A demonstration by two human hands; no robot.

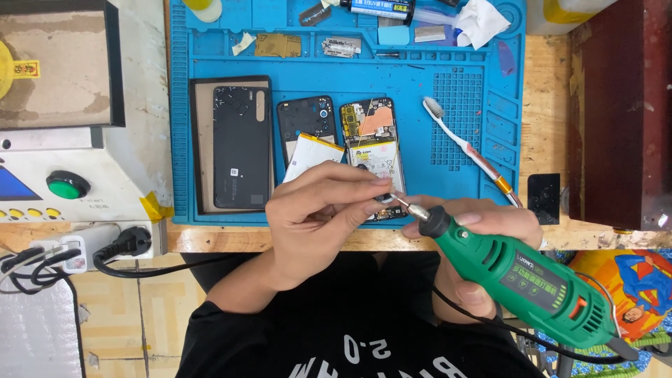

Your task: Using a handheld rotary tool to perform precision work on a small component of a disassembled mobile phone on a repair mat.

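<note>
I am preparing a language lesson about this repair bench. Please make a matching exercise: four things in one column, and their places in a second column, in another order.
Things:
1. green corded rotary tool
2. white-bristled toothbrush with orange band
3. round green push button
4. black rectangular phone back cover

Places:
A. on the white machine beside the mat
B. lying at the left of the blue silicone work mat
C. held in the right hand
D. lying diagonally at the right of the mat

Pairs: 1-C, 2-D, 3-A, 4-B
</note>
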